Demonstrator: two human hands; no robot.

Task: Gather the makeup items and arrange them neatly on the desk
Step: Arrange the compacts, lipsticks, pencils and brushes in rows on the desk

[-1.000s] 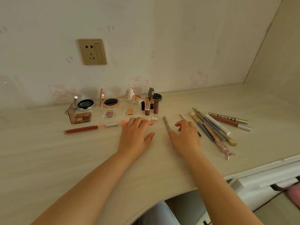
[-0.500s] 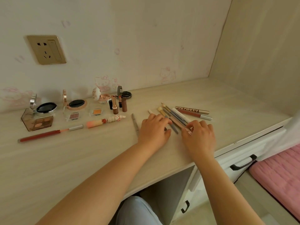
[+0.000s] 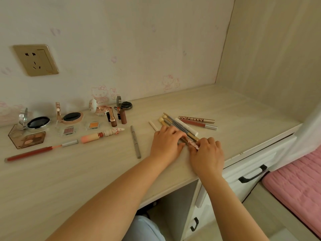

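both hands had shifted right onto the pencil cluster point(image 3: 180, 126): left hand point(image 3: 165, 145) curled over it, right hand point(image 3: 206, 156) seemingly pinching the rose-gold-tipped pencil point(image 3: 192, 144), so the pencils were likely being tidied next.

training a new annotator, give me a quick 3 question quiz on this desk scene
1. True or false: both hands are on the bundle of pencils.
2. Which item lies alone between the hands and the lipsticks? A) grey pen B) mirror C) comb
3. What word is printed on the tube beyond the pencils?

Key: 1 true, left hand and right hand meet there; 2 A; 3 COLORKEY.
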